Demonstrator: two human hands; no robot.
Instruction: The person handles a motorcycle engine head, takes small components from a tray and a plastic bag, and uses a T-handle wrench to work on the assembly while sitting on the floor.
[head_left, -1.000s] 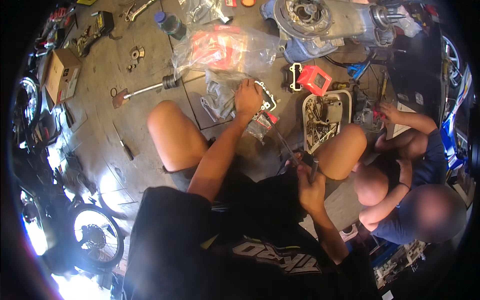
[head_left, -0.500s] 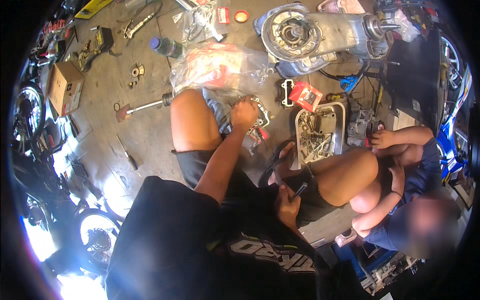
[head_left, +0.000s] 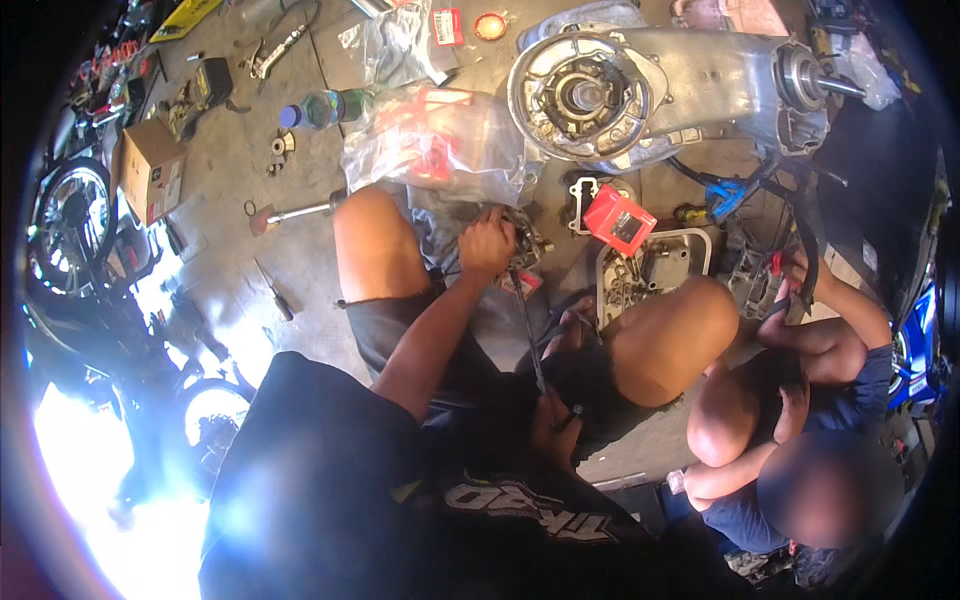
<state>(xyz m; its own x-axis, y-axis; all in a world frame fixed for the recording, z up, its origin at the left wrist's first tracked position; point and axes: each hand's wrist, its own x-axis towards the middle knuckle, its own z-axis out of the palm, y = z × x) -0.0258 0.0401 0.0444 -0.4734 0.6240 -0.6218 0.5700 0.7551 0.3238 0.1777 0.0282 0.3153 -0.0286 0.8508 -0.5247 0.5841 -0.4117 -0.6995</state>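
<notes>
My left hand (head_left: 487,242) grips a metal engine part (head_left: 530,235), resting by a grey cloth (head_left: 425,215) between my bent legs. My right hand (head_left: 555,425), low near my lap, is closed on the end of a long metal bar (head_left: 525,335), whose far end reaches up to the metal part under my left hand; the contact there is unclear. A small red-and-white packet (head_left: 525,282) lies just below that part. A red box (head_left: 620,220) and a gasket (head_left: 580,205) lie to the right, above a metal tray (head_left: 675,260) of loose parts.
A large engine case (head_left: 715,85), bagged red items (head_left: 430,130), a bottle (head_left: 320,112), a cardboard box (head_left: 148,170) and a screwdriver (head_left: 275,295) lie on the floor (head_left: 230,280). A co-worker (head_left: 830,390) sits at my right. Motorbikes (head_left: 75,240) stand at the left.
My right hand has moved down and left toward my lap with the bar. My left knee rose in view. The co-worker's head has shifted lower. The surroundings shifted as my head moved.
</notes>
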